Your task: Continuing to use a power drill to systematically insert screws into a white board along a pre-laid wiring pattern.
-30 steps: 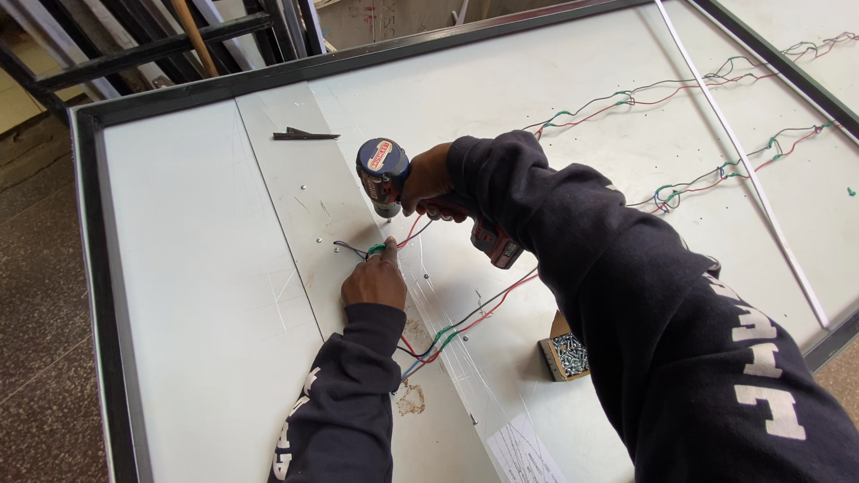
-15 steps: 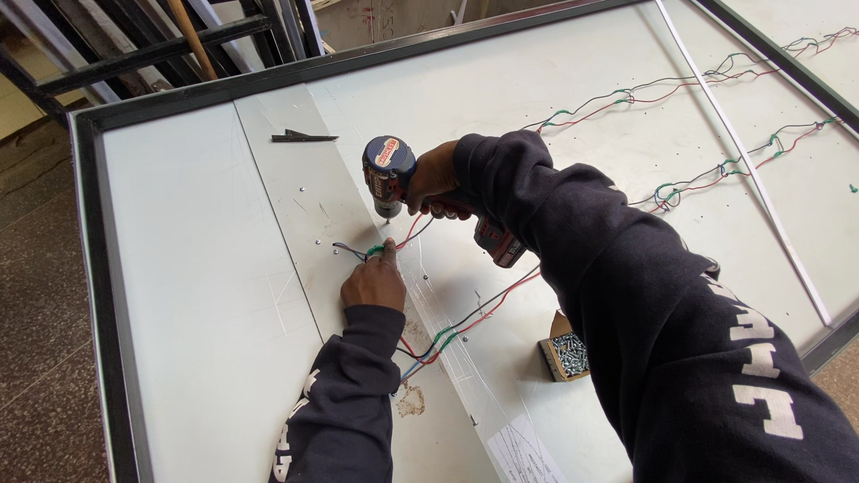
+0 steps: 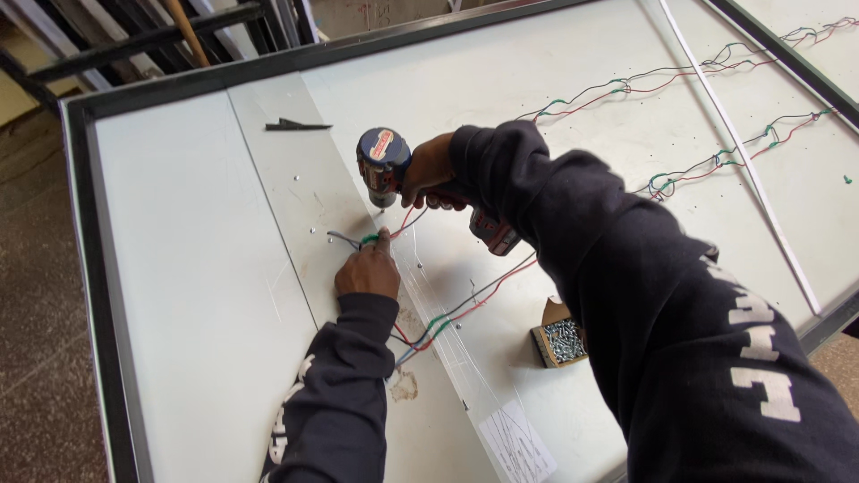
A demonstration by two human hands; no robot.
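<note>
My right hand grips a red and dark cordless drill, its nose pointing down at a pale metal strip that runs across a large white panel. My left hand rests on the strip just below the drill, its fingertips pinching a bundle of green, red and grey wires. The wires trail back under my left forearm toward the panel's near edge. The drill tip is partly hidden by my fingers.
A small open cardboard box of screws sits on the panel beside my right arm. More twisted wires and a thin white rod lie at the right. A dark metal piece lies at the far end. A black frame borders the panel.
The drill has shifted slightly toward the wires at my left fingertips. My left hand has stayed in place on the strip.
</note>
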